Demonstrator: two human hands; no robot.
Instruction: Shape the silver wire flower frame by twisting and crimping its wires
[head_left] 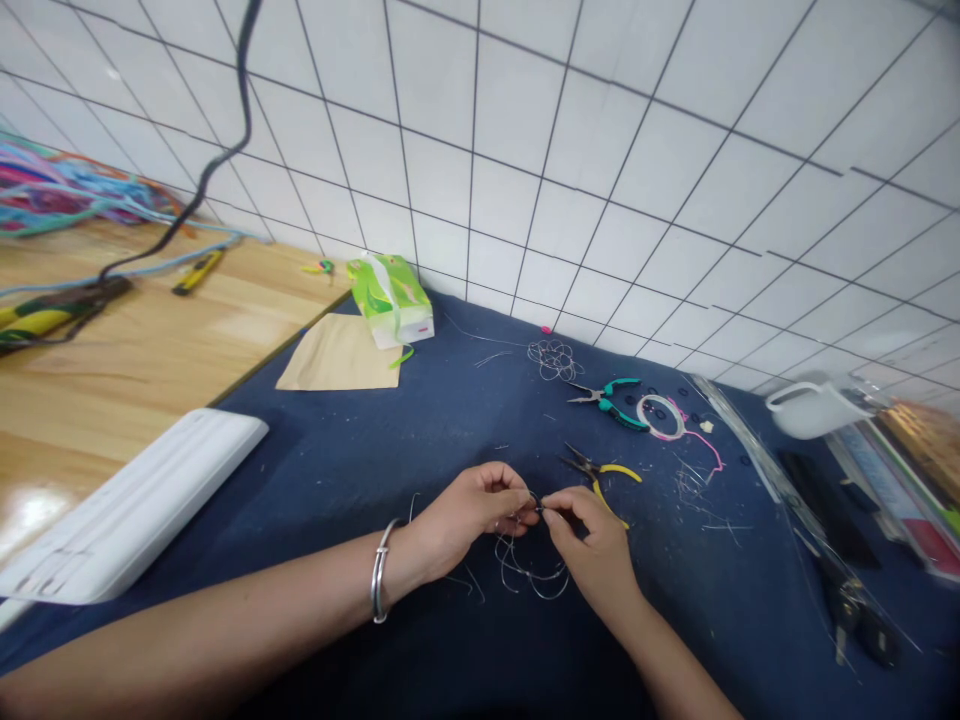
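Observation:
My left hand (480, 510), with a silver bangle (380, 570) on its wrist, pinches a small dark band (535, 500). From the other side my right hand (596, 545) grips the same band between thumb and fingertips. Loops of thin silver wire (551, 590) hang just below the hands; whether they join the band is hidden by the fingers. Close beyond my right hand lie yellow-handled pliers (615, 470), their jaws apart. Farther off are teal-handled pliers (611, 395) and a wire shape with flower-like loops (555, 358).
A ring of clear cord (660, 417) lies at the right near dark little rings. A white cup (814, 408) and keys (847, 610) are farther right. A green tissue pack (394, 300) stands against the tiled wall. At left is a white power strip (135, 510).

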